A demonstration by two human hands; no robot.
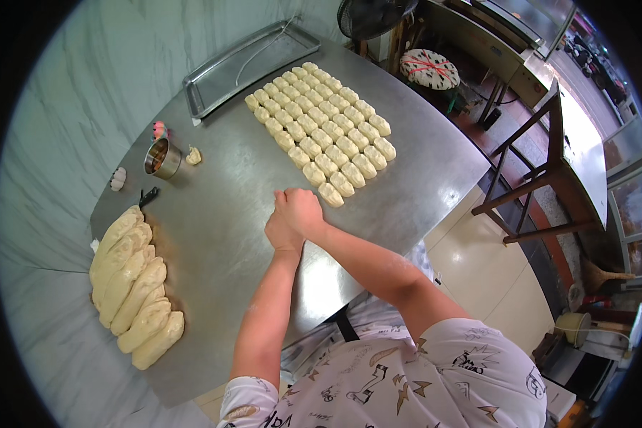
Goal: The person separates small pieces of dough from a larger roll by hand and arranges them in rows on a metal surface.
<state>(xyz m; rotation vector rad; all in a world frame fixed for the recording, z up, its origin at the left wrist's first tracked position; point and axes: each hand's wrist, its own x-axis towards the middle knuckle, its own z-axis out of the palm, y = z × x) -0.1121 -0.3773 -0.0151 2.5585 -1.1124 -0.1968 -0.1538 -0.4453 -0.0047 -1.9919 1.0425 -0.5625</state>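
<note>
My left hand (pixel 281 231) and my right hand (pixel 302 210) are pressed together over the steel table, the right lying across the left. Their fingers are curled and mostly out of sight, so whatever may be under or between them is hidden. Just beyond my knuckles, to the right, sits the nearest dough piece (pixel 331 195) of a large block. That block of small cut dough pieces (pixel 321 115) stands in close rows. Several long dough rolls (pixel 139 289) lie side by side at the table's left edge.
At the back wall lies a metal baking tray (pixel 246 61) with a white cord across it. A metal cup (pixel 163 159), a dough scrap (pixel 193 155) and a black-handled knife (pixel 149 196) are on the left. A fan (pixel 374 18) and a wooden-framed table (pixel 578 155) stand beyond.
</note>
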